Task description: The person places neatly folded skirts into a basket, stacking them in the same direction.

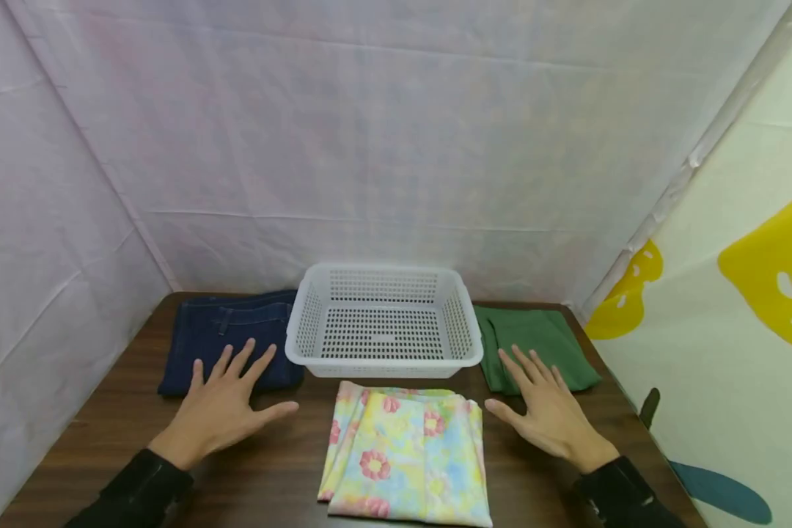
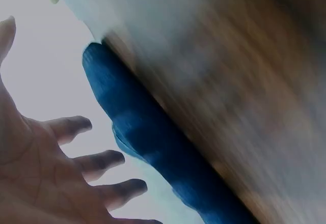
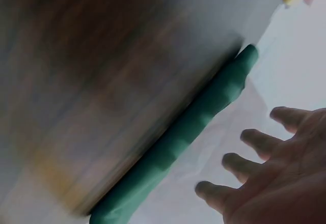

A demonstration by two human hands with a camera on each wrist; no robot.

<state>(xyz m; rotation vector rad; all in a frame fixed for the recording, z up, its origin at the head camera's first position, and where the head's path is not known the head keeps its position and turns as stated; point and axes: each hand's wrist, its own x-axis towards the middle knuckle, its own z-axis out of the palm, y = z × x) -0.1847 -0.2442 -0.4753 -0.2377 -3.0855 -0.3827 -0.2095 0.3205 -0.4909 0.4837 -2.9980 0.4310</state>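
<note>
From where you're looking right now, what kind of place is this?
Probably a makeshift, fabric-walled booth: white sheeting hangs behind a wooden table bearing a white basket and a folded floral cloth.

smooth white rectangular plastic basket, folded matt dark-blue denim, folded matt green cloth, folded pastel floral cloth, semi-glossy brown wood-grain counter
</note>
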